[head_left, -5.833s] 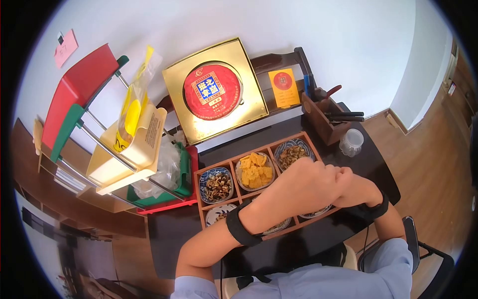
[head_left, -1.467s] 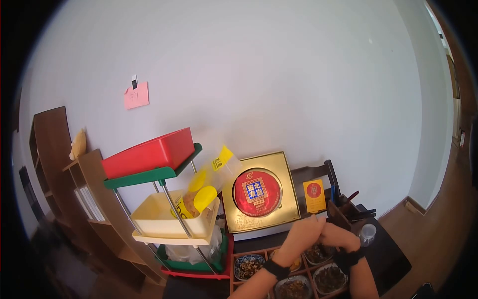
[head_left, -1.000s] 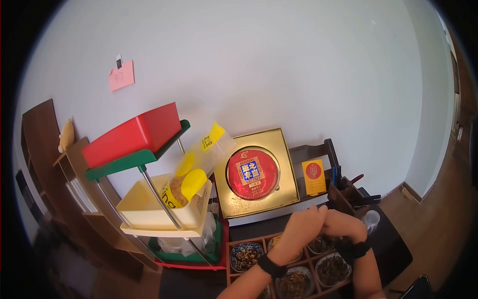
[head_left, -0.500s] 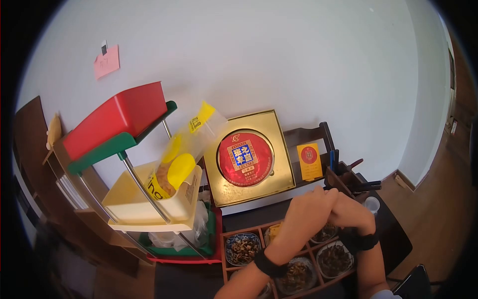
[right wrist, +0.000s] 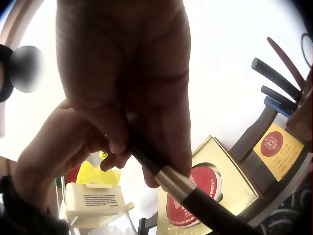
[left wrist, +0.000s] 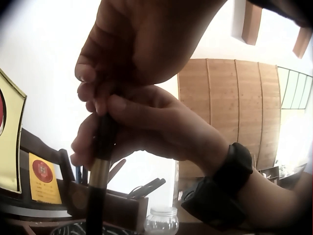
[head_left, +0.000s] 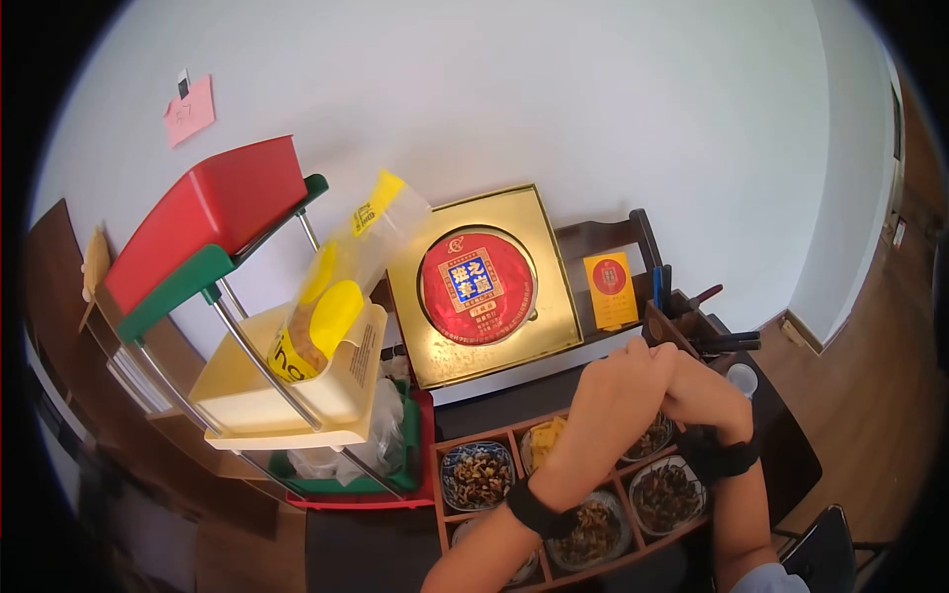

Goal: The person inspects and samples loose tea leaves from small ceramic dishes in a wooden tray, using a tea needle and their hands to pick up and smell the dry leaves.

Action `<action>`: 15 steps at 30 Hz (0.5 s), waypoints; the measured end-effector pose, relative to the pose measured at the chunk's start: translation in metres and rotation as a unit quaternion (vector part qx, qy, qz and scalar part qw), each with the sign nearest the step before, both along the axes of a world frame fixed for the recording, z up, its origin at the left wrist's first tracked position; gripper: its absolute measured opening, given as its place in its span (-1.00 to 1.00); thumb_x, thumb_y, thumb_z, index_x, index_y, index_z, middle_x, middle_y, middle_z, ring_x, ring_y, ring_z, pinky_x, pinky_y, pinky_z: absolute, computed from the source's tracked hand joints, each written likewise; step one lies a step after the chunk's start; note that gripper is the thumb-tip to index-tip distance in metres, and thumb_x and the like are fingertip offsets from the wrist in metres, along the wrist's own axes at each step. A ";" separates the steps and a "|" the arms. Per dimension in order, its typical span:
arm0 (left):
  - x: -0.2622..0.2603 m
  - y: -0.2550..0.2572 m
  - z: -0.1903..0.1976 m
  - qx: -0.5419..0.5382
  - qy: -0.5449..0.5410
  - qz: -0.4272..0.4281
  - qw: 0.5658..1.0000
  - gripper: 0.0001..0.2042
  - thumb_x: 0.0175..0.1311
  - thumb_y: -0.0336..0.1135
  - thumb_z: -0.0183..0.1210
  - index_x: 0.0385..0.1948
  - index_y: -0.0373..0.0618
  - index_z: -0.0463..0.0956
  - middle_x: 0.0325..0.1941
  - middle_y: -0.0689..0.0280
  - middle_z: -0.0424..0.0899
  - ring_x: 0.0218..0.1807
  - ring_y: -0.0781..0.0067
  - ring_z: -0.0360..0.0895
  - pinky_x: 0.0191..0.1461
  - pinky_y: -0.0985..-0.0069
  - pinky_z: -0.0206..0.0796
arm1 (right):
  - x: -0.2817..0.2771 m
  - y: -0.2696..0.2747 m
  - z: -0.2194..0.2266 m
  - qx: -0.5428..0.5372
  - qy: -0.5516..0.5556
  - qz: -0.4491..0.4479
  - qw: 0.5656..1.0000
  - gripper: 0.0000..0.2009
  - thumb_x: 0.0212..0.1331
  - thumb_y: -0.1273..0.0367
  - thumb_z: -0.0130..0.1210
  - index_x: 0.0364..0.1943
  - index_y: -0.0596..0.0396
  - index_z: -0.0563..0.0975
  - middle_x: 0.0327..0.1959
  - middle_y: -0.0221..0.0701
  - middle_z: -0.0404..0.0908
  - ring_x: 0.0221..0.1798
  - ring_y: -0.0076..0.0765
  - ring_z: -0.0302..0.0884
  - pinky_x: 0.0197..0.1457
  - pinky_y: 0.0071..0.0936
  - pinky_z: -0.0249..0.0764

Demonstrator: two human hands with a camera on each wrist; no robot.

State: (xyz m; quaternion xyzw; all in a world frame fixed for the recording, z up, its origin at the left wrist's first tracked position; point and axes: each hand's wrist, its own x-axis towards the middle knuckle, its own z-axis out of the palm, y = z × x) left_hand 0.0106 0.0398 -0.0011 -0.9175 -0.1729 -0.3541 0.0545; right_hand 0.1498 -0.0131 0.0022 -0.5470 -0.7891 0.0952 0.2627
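Observation:
My left hand (head_left: 615, 395) and right hand (head_left: 707, 390) meet over the right part of a divided wooden tray (head_left: 513, 447). In the left wrist view, my right hand (left wrist: 146, 122) wraps its fingers and thumb round a slim dark rod with a gold band (left wrist: 99, 174). Just above, my left hand (left wrist: 142, 41) curls its fingertips at the rod's upper end, which the fingers hide. The right wrist view shows the rod (right wrist: 177, 185) slanting down from my right fingers. Patterned bowls of dried food (head_left: 667, 494) and yellow chips (head_left: 544, 442) fill the tray below.
A gold box with a red round cake (head_left: 479, 287) leans at the back, beside a yellow card (head_left: 611, 290). Right of it stand a wooden pen holder (head_left: 682, 326) and a jar (head_left: 741, 380). At left is a tiered rack with a cream bin (head_left: 336, 400) and red bin (head_left: 213, 193).
The head view has tilted down over the last second and a half, so the scene sits higher in the picture. Both hands stay together over the tray, as they were earlier.

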 end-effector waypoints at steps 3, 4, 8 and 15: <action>0.003 0.003 -0.008 -0.015 0.025 0.018 0.999 -0.90 0.10 -0.46 0.03 -0.36 -0.13 0.33 -0.47 0.20 0.42 -0.41 0.25 0.53 -0.45 0.39 0.36 | 0.002 0.003 -0.006 0.002 0.064 0.025 0.998 -0.85 0.06 0.49 0.01 -0.29 0.26 0.44 -0.44 -0.03 0.50 -0.29 0.15 0.47 -0.24 -0.17 0.42; 0.003 0.004 -0.008 -0.018 0.020 0.011 1.000 -0.89 0.10 -0.46 0.03 -0.35 -0.13 0.33 -0.47 0.20 0.41 -0.41 0.25 0.53 -0.45 0.39 0.36 | 0.004 0.004 -0.008 0.016 0.036 0.027 0.999 -0.85 0.06 0.48 0.01 -0.29 0.26 0.43 -0.44 -0.03 0.50 -0.30 0.14 0.48 -0.25 -0.18 0.43; 0.003 -0.001 0.001 -0.011 -0.016 -0.023 1.000 -0.85 0.04 -0.47 0.07 -0.35 -0.14 0.32 -0.46 0.19 0.41 -0.39 0.21 0.53 -0.43 0.37 0.37 | 0.005 -0.003 0.003 0.013 0.018 0.003 1.000 -0.86 0.08 0.48 0.00 -0.30 0.26 0.43 -0.47 -0.05 0.51 -0.35 0.11 0.50 -0.28 -0.20 0.44; 0.002 0.003 -0.005 -0.022 0.045 0.021 0.999 -0.77 -0.03 -0.50 0.14 -0.33 -0.12 0.30 -0.45 0.19 0.40 -0.37 0.19 0.52 -0.41 0.34 0.36 | 0.004 0.010 -0.010 0.087 0.035 0.054 0.994 -0.87 0.09 0.46 0.01 -0.33 0.26 0.43 -0.52 -0.09 0.52 -0.43 0.06 0.51 -0.35 -0.24 0.44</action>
